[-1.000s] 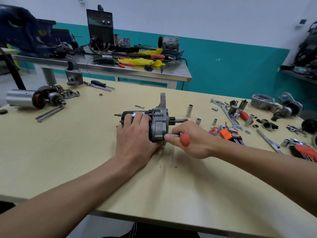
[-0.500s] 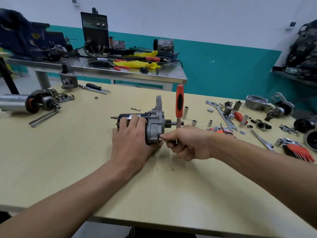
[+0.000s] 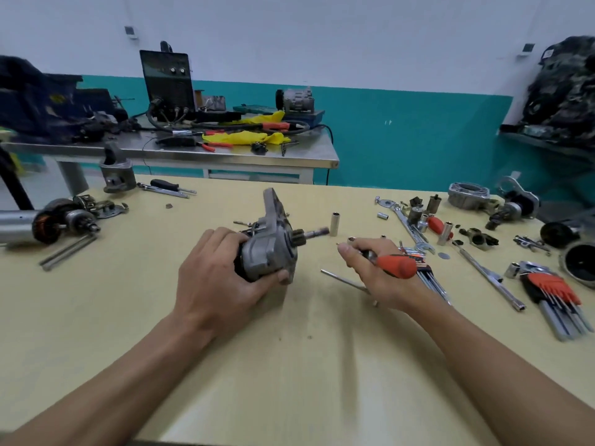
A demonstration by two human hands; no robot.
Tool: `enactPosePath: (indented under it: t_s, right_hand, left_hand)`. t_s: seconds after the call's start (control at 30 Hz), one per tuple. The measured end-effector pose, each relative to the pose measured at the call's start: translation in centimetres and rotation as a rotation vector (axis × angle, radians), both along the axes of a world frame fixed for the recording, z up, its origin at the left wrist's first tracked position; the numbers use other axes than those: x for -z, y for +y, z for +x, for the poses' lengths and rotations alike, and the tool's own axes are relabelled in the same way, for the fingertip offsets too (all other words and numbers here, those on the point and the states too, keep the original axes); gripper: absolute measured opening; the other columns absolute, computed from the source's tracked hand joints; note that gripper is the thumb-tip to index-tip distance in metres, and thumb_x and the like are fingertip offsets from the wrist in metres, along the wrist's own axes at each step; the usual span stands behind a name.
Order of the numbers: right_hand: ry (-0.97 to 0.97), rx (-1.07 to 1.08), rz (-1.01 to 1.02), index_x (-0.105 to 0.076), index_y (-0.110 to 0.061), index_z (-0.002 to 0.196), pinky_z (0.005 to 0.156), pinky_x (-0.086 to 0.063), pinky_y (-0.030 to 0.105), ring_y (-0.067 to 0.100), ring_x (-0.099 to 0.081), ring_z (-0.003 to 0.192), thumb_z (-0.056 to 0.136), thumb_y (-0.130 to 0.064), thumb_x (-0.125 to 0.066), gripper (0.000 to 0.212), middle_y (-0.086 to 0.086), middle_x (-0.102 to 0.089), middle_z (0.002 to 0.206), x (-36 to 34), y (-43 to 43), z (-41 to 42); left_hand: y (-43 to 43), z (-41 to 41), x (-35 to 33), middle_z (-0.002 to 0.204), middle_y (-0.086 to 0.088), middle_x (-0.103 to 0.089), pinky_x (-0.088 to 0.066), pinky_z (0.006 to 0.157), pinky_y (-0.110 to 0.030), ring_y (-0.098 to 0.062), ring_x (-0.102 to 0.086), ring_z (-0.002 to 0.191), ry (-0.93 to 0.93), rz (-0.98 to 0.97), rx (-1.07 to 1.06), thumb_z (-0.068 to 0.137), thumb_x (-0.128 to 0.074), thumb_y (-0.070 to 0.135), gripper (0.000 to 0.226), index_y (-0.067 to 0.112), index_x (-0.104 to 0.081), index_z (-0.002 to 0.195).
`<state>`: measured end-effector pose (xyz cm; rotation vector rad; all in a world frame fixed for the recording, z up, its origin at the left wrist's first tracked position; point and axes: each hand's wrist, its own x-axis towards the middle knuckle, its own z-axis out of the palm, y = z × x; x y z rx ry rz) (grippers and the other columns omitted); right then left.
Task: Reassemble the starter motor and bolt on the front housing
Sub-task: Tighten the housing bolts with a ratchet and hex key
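Note:
The starter motor (image 3: 269,244), grey housing with a shaft pointing right, lies at the middle of the yellow table (image 3: 96,317). My left hand (image 3: 214,278) grips its body, thumb under the housing. My right hand (image 3: 375,268) is to the right, apart from the motor, and holds an orange-handled driver (image 3: 394,264) whose steel shaft (image 3: 341,280) points left and lies low over the table.
A tall socket (image 3: 335,224) stands just right of the motor shaft. Hex key sets (image 3: 553,297), wrenches (image 3: 409,226), sockets and motor parts (image 3: 470,196) crowd the right side. An armature (image 3: 48,225) and two long bolts (image 3: 67,252) lie at the left. A steel bench (image 3: 225,156) stands behind.
My right hand has pulled away from the housing to the right and tipped the driver from upright to lying flat. My left hand has turned the motor toward me.

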<state>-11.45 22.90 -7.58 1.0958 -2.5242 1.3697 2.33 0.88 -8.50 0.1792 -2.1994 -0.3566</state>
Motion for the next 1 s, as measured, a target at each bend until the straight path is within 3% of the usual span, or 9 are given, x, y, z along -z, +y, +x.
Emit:
enactPosePath:
  t_s: [0.13,0.23,0.33,0.47,0.63,0.73,0.83,0.93,1.0]
  right_hand:
    - [0.019,-0.020,0.043,-0.057,-0.004,0.072,0.059,-0.037,0.029,0.014,-0.045,0.060,0.097,-0.046,-0.053,0.049,0.015,-0.053,0.068,0.0,-0.3,0.5]
    - [0.007,-0.033,0.104,-0.062,-0.005,0.075,0.052,-0.032,0.019,0.004,-0.041,0.057,0.096,-0.040,-0.058,0.041,0.002,-0.050,0.063,0.2,-0.9,1.3]
    - [0.048,-0.014,0.122,-0.063,-0.012,0.078,0.054,-0.036,0.018,0.004,-0.045,0.057,0.094,-0.039,-0.061,0.032,-0.006,-0.054,0.064,0.3,-1.5,1.7]
    - [0.133,0.070,0.247,-0.063,-0.026,0.086,0.066,-0.049,0.034,0.010,-0.059,0.073,0.091,-0.042,-0.063,0.017,-0.008,-0.063,0.077,0.4,-2.1,1.5]
    - [0.270,0.106,0.384,-0.058,-0.030,0.088,0.073,-0.048,0.035,0.015,-0.058,0.088,0.091,-0.038,-0.061,0.009,-0.012,-0.061,0.085,1.0,-3.1,1.6]
    - [0.272,0.101,0.480,-0.060,-0.030,0.092,0.072,-0.045,0.032,0.016,-0.056,0.096,0.090,-0.030,-0.058,0.003,-0.010,-0.061,0.092,1.4,-3.5,1.7]
    - [0.223,0.102,0.488,-0.063,-0.031,0.103,0.079,-0.049,0.034,0.016,-0.056,0.103,0.088,-0.020,-0.057,0.019,-0.010,-0.063,0.102,1.6,-3.7,1.8]
    - [0.177,0.111,0.467,-0.062,-0.030,0.116,0.089,-0.048,0.036,0.016,-0.053,0.113,0.089,-0.020,-0.060,0.029,-0.008,-0.064,0.116,1.4,-3.6,1.8]
    - [0.154,0.113,0.453,-0.063,-0.028,0.118,0.092,-0.048,0.036,0.016,-0.054,0.113,0.088,-0.013,-0.060,0.034,-0.007,-0.064,0.114,1.3,-3.5,1.7]
  left_hand:
    - [-0.7,0.8,-1.5,0.073,0.000,-0.061,-0.044,0.056,-0.023,-0.012,-0.055,0.063,0.226,0.344,0.142,0.070,-0.069,0.064,0.052,0.013,-0.063,0.080]
    - [-1.4,1.4,-1.7,0.066,0.005,-0.064,-0.045,0.052,-0.020,-0.006,-0.055,0.058,0.329,0.620,0.246,0.072,-0.068,0.064,0.039,0.025,-0.065,0.076]
    - [-2.4,1.7,-1.7,0.057,0.009,-0.060,-0.043,0.050,-0.023,-0.017,-0.050,0.053,0.377,0.826,0.327,0.074,-0.068,0.071,0.045,0.026,-0.071,0.072]
    - [-3.4,2.0,-2.1,0.056,0.009,-0.061,-0.041,0.041,-0.023,-0.016,-0.052,0.050,0.386,1.100,0.376,0.059,-0.071,0.084,0.060,0.025,-0.075,0.069]
    - [-4.4,2.2,-2.7,0.059,0.005,-0.065,-0.041,0.036,-0.023,-0.014,-0.057,0.050,0.314,1.149,0.456,0.053,-0.073,0.085,0.063,0.026,-0.079,0.075]
    - [-4.4,2.2,-2.8,0.056,-0.002,-0.060,-0.039,0.036,-0.024,-0.021,-0.050,0.048,0.293,1.135,0.451,0.053,-0.072,0.086,0.066,0.023,-0.079,0.073]
    - [-4.4,2.3,-2.8,0.062,0.000,-0.066,-0.042,0.039,-0.025,-0.017,-0.055,0.051,0.286,1.143,0.444,0.052,-0.071,0.087,0.066,0.025,-0.080,0.075]
    - [-4.3,2.6,-2.7,0.065,0.005,-0.070,-0.045,0.041,-0.023,-0.011,-0.059,0.054,0.277,1.153,0.421,0.064,-0.068,0.078,0.051,0.029,-0.080,0.076]
    - [-4.1,2.7,-2.8,0.066,0.006,-0.071,-0.046,0.042,-0.023,-0.010,-0.061,0.055,0.273,1.155,0.408,0.068,-0.063,0.071,0.045,0.030,-0.080,0.075]
